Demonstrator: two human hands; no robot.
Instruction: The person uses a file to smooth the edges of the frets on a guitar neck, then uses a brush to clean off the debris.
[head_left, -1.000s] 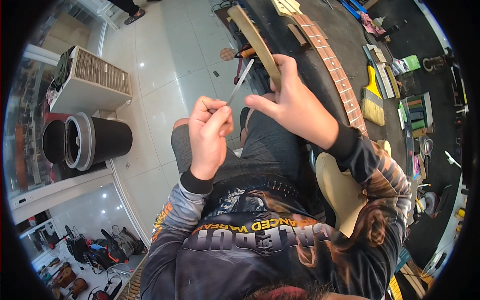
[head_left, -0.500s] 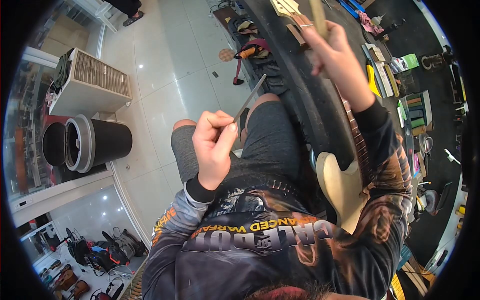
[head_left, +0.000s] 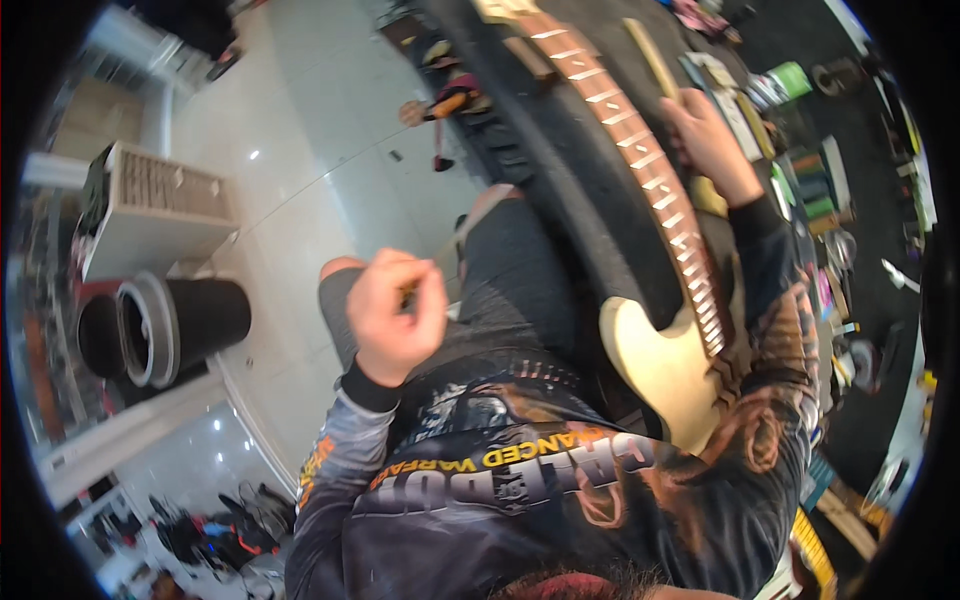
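Note:
An electric guitar with a bare pale body (head_left: 665,375) lies along the dark workbench. Shiny frets run up its brown fretboard (head_left: 625,125), which is in full view. My right hand (head_left: 708,140) is closed round a pale wooden stick (head_left: 650,55), to the right of the neck and apart from it. Over my lap, my left hand (head_left: 395,315) is curled shut. A thin flat strip (head_left: 457,240) extends from near its fingertips, smeared by motion and hard to make out against my leg.
A small wooden block (head_left: 528,58) sits beside the upper neck. Tools and sanding blocks (head_left: 815,180) crowd the bench's right side. To the left on the tiled floor stand a black bin (head_left: 210,320) and a drawer cabinet (head_left: 165,210). A person (head_left: 200,25) is at the upper left.
My right hand and the stick have moved from over the upper neck down and right, uncovering the fretboard. My left hand has shifted slightly left and turned. The whole view has swung a little.

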